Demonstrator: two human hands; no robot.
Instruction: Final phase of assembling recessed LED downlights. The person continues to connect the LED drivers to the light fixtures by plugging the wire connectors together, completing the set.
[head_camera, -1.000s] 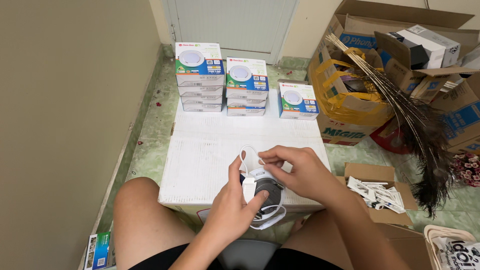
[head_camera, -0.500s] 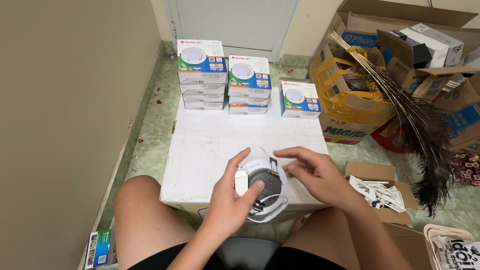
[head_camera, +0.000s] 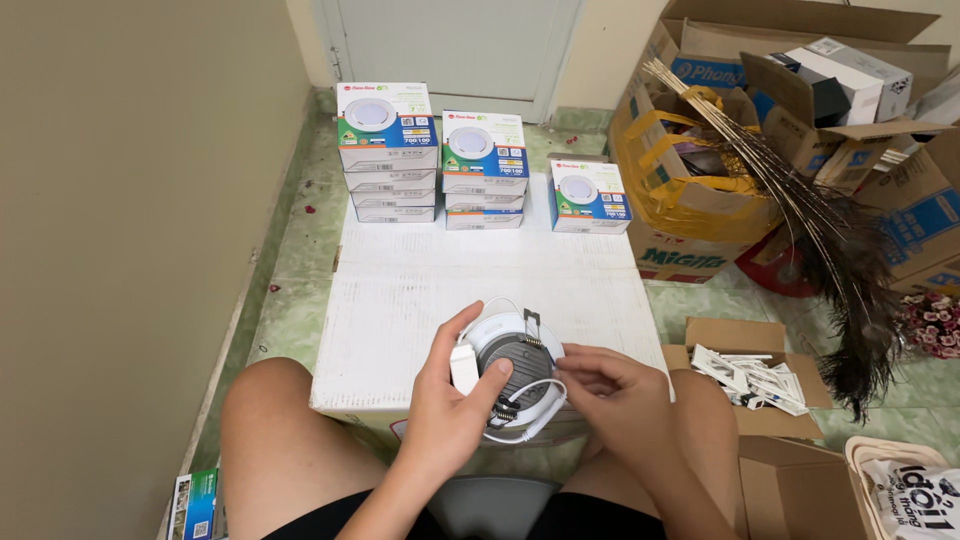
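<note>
A round white recessed ceiling light (head_camera: 512, 370) lies face down near the front edge of a white box top (head_camera: 480, 275), its dark ribbed back and spring clips showing. My left hand (head_camera: 452, 405) grips its left side together with a small white driver block (head_camera: 464, 367). A white cable (head_camera: 535, 410) loops under the lamp. My right hand (head_camera: 615, 395) pinches at the lamp's right rim, fingertips closed on the cable or clip there.
Three stacks of blue and white lamp boxes (head_camera: 388, 150) (head_camera: 484, 168) (head_camera: 588, 195) stand at the back of the box top. Cardboard cartons (head_camera: 700, 200), a feather duster (head_camera: 840, 270) and a small open carton of packets (head_camera: 750, 375) sit at the right. A wall runs along the left.
Both hands lowered the lamp onto the box top and turned it flat, back up. The driver block has moved from above the lamp to its left side.
</note>
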